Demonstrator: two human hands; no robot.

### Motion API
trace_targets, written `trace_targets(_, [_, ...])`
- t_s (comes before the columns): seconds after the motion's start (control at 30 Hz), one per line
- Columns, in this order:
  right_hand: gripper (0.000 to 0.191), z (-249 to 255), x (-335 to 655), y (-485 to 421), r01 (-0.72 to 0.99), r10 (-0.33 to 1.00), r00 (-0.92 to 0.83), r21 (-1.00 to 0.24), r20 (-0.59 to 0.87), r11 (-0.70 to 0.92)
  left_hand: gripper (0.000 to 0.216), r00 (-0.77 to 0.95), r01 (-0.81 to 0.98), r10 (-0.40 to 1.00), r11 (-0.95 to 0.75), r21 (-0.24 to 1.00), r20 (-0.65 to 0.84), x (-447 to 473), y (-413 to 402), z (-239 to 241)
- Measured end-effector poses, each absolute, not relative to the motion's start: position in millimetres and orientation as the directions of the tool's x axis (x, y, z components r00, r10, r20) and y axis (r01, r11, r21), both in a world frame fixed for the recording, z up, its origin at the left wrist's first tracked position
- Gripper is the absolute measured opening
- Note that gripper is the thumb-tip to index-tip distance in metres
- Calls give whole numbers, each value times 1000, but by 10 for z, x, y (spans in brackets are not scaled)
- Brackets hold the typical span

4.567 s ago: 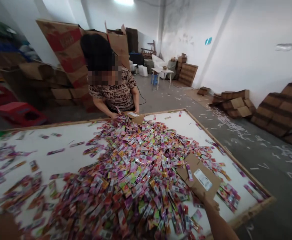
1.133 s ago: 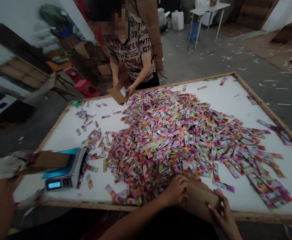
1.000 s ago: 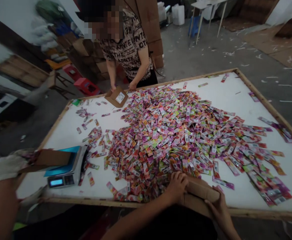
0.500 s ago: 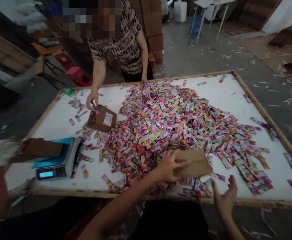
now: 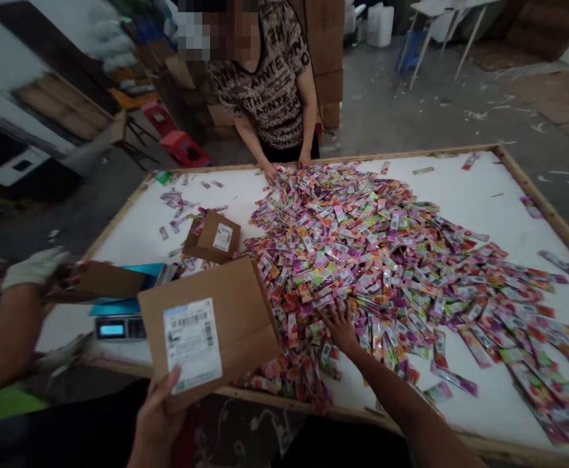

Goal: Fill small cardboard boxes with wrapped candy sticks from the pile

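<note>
My left hand (image 5: 160, 406) grips the near edge of a brown cardboard box (image 5: 238, 305), the thumb lying on its white shipping label (image 5: 194, 344). The box is tilted over the near edge of the table, and its inside is hidden from me. My right hand (image 5: 341, 325) lies with fingers spread on a large heap of small, colourful stick packets (image 5: 333, 247) in pink, purple, orange and green. Its fingertips touch the packets and no packet is plainly held.
A co-worker across the white table (image 5: 464, 185) has both hands at the heap. A smaller labelled box (image 5: 213, 237) sits beside it. At left, a gloved hand (image 5: 35, 266) holds an open box (image 5: 111, 281) over a scale (image 5: 121, 327). A wooden rim (image 5: 542, 188) edges the table.
My left hand has carried the box leftward and turned its label towards me. My right hand has come onto the heap. The co-worker's hand has left the smaller box for the packets.
</note>
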State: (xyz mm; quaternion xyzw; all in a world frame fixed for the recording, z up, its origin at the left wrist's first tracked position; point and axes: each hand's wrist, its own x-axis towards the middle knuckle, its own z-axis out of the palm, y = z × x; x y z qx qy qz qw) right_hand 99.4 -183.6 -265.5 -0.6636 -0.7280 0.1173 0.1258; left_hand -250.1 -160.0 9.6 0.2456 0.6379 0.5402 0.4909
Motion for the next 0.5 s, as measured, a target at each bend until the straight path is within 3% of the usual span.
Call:
trace_targets(0.13, [50, -2473, 1049, -1454, 931, 998, -58, -362, -10, 51, 50, -441, -310, 760, 371, 875, -478, -2553, -1740, -78])
trace_targets(0.27, [55, -2154, 1151, -1312, 902, 999, -14, -431, -52, -10, 44, -415, -387, 745, 375, 842, -522, -2534, -1736, -188])
trace_targets(0.5, [54, -1351, 1502, -1300, 721, 966, 254, -656, -53, -225, 59, -224, -527, 806, 373, 763, -548, -2531, -1583, -319])
